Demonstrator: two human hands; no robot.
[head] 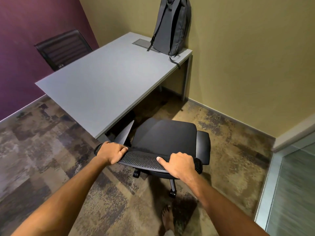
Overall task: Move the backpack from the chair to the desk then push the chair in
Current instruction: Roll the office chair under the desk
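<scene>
A grey backpack (172, 26) stands upright on the far right corner of the grey desk (102, 86), leaning against the yellow wall, one strap hanging over the desk's edge. A black office chair (167, 135) on castors stands in front of the desk's near right side, its seat facing the desk and bare. My left hand (111, 152) grips the left end of the chair's mesh backrest top. My right hand (180, 163) grips the right end of the same backrest top.
A second black chair (63, 48) sits behind the desk by the purple wall. A grey cable hatch (144, 44) is set in the desk beside the backpack. A glass partition (289, 193) stands at the right. My bare foot (167, 220) is on the patterned carpet.
</scene>
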